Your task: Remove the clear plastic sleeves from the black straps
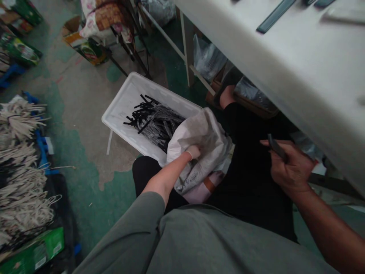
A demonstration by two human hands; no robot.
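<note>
My left hand reaches into the mouth of a whitish woven sack, which sits between my legs. Its fingers are hidden in the sack's folds, so what they touch does not show. Away from the sack, above my right thigh, my right hand is closed on a short dark flat piece, one end sticking up past the thumb. Partly under the sack, a white plastic bin contains a heap of black and grey strips.
A white table runs along the right, with dark flat pieces on top. Clear plastic bags lie beneath it. A cushioned chair stands ahead. Bundles of pale cords and a green carton lie on the left.
</note>
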